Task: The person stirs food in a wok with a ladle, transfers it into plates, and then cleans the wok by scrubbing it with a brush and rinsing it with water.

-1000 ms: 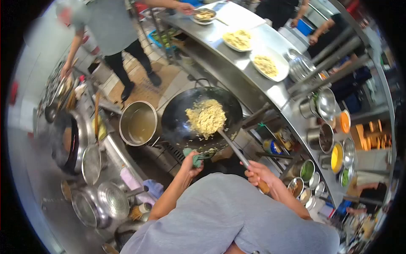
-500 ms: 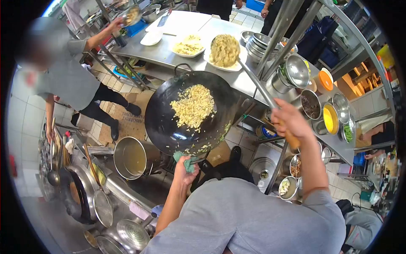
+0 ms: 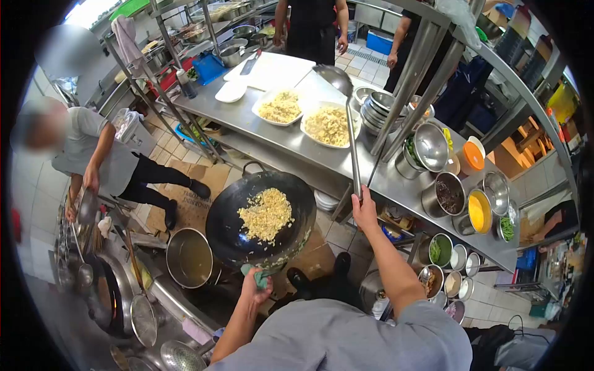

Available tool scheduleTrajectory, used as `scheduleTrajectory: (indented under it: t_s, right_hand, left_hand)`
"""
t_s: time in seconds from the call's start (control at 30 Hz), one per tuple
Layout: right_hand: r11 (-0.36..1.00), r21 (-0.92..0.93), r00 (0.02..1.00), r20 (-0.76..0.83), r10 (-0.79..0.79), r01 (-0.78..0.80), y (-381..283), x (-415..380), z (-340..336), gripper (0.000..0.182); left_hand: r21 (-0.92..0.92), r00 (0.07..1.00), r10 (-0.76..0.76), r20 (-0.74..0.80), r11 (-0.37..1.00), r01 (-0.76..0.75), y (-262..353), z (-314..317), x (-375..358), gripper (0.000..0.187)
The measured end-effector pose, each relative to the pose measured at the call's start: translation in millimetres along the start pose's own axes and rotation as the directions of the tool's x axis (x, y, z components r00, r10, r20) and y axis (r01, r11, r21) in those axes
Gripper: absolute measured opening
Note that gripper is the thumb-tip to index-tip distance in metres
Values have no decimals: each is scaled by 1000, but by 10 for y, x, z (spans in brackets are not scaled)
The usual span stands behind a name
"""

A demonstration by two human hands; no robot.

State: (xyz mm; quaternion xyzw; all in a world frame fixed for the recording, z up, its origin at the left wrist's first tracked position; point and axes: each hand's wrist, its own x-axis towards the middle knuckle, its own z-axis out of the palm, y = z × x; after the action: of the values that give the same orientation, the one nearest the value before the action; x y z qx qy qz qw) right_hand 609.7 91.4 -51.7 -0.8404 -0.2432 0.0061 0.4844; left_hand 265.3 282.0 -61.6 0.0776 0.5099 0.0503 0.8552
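Note:
My left hand (image 3: 253, 287) is closed round a green cloth (image 3: 258, 276) at the near rim of a black wok (image 3: 223, 222). Yellow fried rice (image 3: 266, 214) lies in the wok. In my right hand (image 3: 364, 207) is the handle of a long ladle (image 3: 354, 136), whose bowl, with no food visible in it, is above the steel table. Beneath the ladle's shaft stands a white plate heaped with fried rice (image 3: 328, 125). A second plate of rice (image 3: 279, 107) is to its left, and a smaller white dish (image 3: 231, 91) lies farther left.
A co-worker (image 3: 99, 142) stands at the left by the stove. A pot of liquid (image 3: 189, 258) is left of the wok. Steel bowls (image 3: 378, 111), an egg container (image 3: 479, 211) and posts (image 3: 411, 68) are on the right. Two people stand beyond the table.
The ladle was full of rice and has emptied over the right plate. My right hand has moved left, and the wok is lower. The co-worker's raised arm has come down towards the stove.

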Motion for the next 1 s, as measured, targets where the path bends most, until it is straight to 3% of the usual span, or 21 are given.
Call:
scheduleTrajectory:
  t_s: [0.03, 0.1, 0.13, 0.17, 0.2, 0.23, 0.27, 0.3, 0.37, 0.4, 0.43, 0.5, 0.53, 0.57, 0.63, 0.7, 0.77, 0.83, 0.87, 0.93, 1.0]
  right_hand:
    - [998, 62, 999, 37, -6, 4, -130, -107, -7, 32]
    - [937, 228, 928, 324, 183, -265, -250, -559, 96, 24]
    - [880, 326, 873, 454, 175, -346, -468, -809, 98, 26]
    - [766, 281, 705, 645, 296, -579, -222, -1112, 283, 32]
    - [821, 181, 648, 712, 270, -541, -173, -1352, 327, 36]
    - [783, 149, 597, 735, 321, -604, 32, -1593, 489, 38]
    - [816, -32, 545, 729, 414, -577, 56, -1681, 498, 41]
    - [917, -140, 652, 664, 367, -374, 74, -1718, 470, 42]
    - [962, -158, 715, 644, 270, -222, 311, -1863, 357, 39]
    - [947, -209, 674, 665, 321, -245, 259, -1855, 126, 40]
    - [932, -259, 634, 683, 363, -254, 71, -1744, -172, 42]
    - [952, -254, 734, 612, 296, -172, 122, -1756, -570, 43]
    - [934, -321, 723, 607, 330, -156, 169, -1705, -695, 41]
    - [910, -392, 707, 604, 366, -136, 141, -1620, -795, 40]
    - [926, -361, 695, 637, 333, -112, -63, -1368, -791, 33]
    - [976, -207, 791, 587, 173, -60, -331, -1166, -631, 36]
    - [973, -228, 799, 590, 120, 22, -456, -986, -471, 44]
    - [969, -223, 740, 633, 227, -106, -728, -851, -419, 47]
    - [932, -259, 649, 669, 363, -254, -1166, -753, -448, 47]
    - [924, -224, 636, 673, 377, -311, -1252, -801, -397, 48]
    - [906, -160, 639, 661, 392, -391, -1226, -901, -305, 47]
  left_hand:
    - [-15, 999, -31, 11, 999, 31, 24, -1, 39, 17]
    - [-43, 998, -52, 25, 998, 53, 114, 43, 173, 18]
    - [-90, 999, -43, 28, 995, 46, 147, 99, 269, 18]
    - [-139, 999, -33, 33, 990, 37, 190, 147, 382, 18]
    - [-159, 997, -41, 72, 986, 52, 249, 145, 563, 18]
    - [-173, 992, -47, 117, 983, 67, 327, 189, 716, 17]
    - [-203, 998, -23, 58, 979, 34, 377, 331, 771, 17]
    - [-218, 998, -19, 64, 976, 32, 338, 338, 834, 17]
    - [-149, 999, 9, 35, 989, -4, 297, 233, 1000, 17]
    - [-161, 996, 26, 80, 987, -13, 159, -9, 1042, 18]
    - [-251, 999, -34, -32, 968, 25, -26, -100, 722, 18]
    - [-111, 997, 20, 73, 994, -11, -349, -270, -176, 15]
    - [17, 997, 33, 66, 999, -35, -493, -422, -320, 18]
    - [-1, 998, 42, 43, 999, -42, -612, -515, -226, 18]
    - [-422, 996, -83, -41, 905, 58, -427, -223, 95, 15]
    - [-407, 982, -142, 123, 895, 181, -140, -392, 1016, 19]
    - [-379, 997, -79, 3, 923, 74, 101, -14, 1096, 22]
    - [-262, 999, -44, 4, 964, 43, 221, 88, 1006, 17]
    - [-279, 999, -40, -7, 960, 37, 161, -8, 981, 17]
    - [-167, 988, 133, 76, 979, -119, 29, -156, 865, 18]
    - [90, 944, 323, -61, 944, -317, -280, -196, 582, 13]
